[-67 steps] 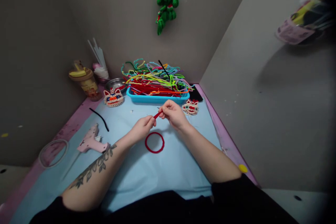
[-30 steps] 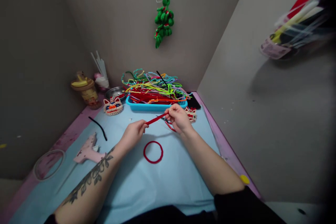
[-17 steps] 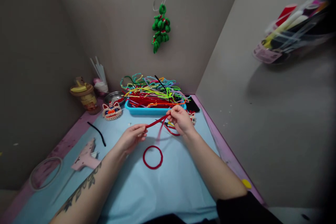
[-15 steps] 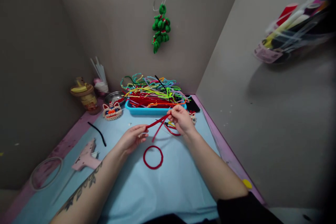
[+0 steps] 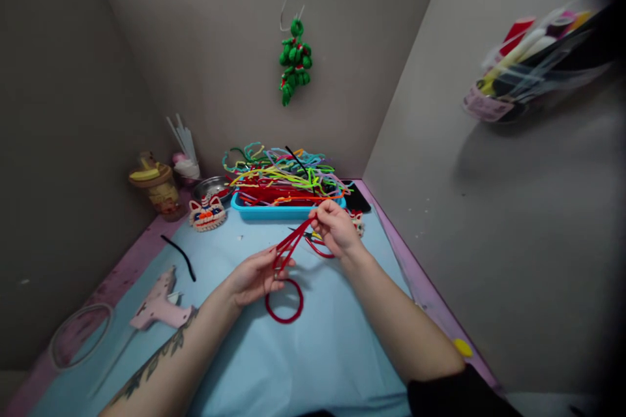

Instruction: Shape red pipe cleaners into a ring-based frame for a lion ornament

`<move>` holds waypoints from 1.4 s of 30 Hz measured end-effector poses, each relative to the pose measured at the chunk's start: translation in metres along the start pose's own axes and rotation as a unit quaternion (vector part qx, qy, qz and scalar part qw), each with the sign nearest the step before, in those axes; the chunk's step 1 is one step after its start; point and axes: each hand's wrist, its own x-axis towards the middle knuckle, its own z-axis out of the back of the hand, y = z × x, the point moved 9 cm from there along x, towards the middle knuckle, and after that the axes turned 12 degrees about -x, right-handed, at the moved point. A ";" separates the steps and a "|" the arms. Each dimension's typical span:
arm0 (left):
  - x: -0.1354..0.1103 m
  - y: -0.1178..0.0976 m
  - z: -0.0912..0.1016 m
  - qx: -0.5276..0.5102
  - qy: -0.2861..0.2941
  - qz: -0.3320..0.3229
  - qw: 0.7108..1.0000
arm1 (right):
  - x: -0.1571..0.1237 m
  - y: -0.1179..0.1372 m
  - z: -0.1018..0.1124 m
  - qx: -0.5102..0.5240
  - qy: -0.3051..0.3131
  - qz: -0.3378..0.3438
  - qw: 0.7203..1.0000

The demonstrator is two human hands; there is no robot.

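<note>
Head view, right grip (image 5: 337,229) pinching red strips (image 5: 296,233), left grip (image 5: 255,277) spread

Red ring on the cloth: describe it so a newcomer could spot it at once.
On the purple table, find the blue cloth. There, partly hidden by the left hand, lies the red ring. Its round outline sets it apart from the red strands in the right hand.
</note>
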 end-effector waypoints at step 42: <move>-0.018 -0.058 0.001 0.308 -0.118 -0.197 0.923 | -0.006 0.005 -0.007 -0.158 0.010 0.030 0.987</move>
